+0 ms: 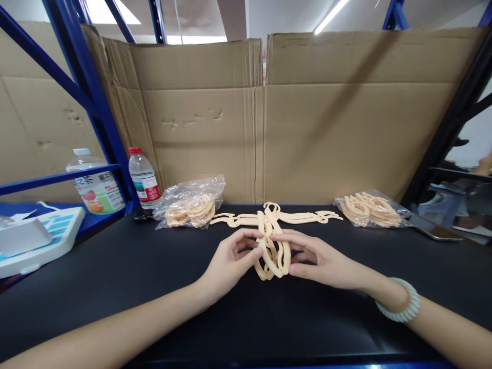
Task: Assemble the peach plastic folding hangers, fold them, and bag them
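Between my hands, above the dark tabletop, is a beige plastic folding hanger (283, 251), folded into a bundle of curved loops. My left hand (229, 259) pinches its left side between thumb and fingers. On the other side, my right hand (323, 259) grips the right edge, index finger near the top and thumb lower down. Just behind lies another beige hanger (300, 218), spread out with notched arms to both sides; its middle is partly hidden by the held one. Where the two overlap, I cannot tell whether they touch.
Clear bags of folded beige hangers lie at the back left (190, 211) and back right (371, 209). A red-capped bottle (144, 177), a larger jug (96, 184) and a white device (42, 241) stand left. A flat dark object (436, 229) lies right. Cardboard (200, 128) walls the back.
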`<state>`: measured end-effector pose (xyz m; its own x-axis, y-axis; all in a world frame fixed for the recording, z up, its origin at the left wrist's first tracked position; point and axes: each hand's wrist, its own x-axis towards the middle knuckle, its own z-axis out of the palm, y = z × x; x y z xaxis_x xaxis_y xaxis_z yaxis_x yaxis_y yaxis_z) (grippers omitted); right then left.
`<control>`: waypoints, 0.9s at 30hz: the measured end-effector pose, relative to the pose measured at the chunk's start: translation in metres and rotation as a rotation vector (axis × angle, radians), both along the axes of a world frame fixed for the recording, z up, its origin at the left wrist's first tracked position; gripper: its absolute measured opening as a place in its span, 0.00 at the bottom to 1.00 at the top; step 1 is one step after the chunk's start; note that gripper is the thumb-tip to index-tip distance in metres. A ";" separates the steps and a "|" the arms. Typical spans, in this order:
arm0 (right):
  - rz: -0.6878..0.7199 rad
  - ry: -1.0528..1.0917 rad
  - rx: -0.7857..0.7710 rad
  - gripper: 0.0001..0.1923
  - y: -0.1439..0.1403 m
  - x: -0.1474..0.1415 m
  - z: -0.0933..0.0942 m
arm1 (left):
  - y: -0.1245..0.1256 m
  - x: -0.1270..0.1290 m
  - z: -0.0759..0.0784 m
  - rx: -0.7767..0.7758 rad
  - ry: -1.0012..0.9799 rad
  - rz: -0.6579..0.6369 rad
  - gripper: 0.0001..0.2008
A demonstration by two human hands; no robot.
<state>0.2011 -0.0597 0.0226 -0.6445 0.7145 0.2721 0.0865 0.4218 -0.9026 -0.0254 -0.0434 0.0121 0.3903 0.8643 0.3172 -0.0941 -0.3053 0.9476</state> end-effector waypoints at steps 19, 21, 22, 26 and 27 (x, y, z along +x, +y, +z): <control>0.003 -0.108 0.111 0.11 0.001 0.007 0.006 | -0.002 -0.003 0.000 0.037 0.109 -0.106 0.20; -0.007 -0.134 0.133 0.13 0.001 0.007 0.006 | -0.004 -0.004 0.000 0.085 0.130 -0.123 0.21; -0.015 -0.150 0.150 0.14 0.002 0.008 0.006 | -0.005 -0.004 0.000 0.112 0.144 -0.132 0.21; -0.080 -0.201 0.220 0.17 0.004 0.010 0.003 | -0.006 -0.005 0.001 0.237 0.268 -0.172 0.23; -0.103 -0.206 0.227 0.18 0.005 0.010 0.002 | -0.006 -0.005 0.001 0.265 0.302 -0.174 0.25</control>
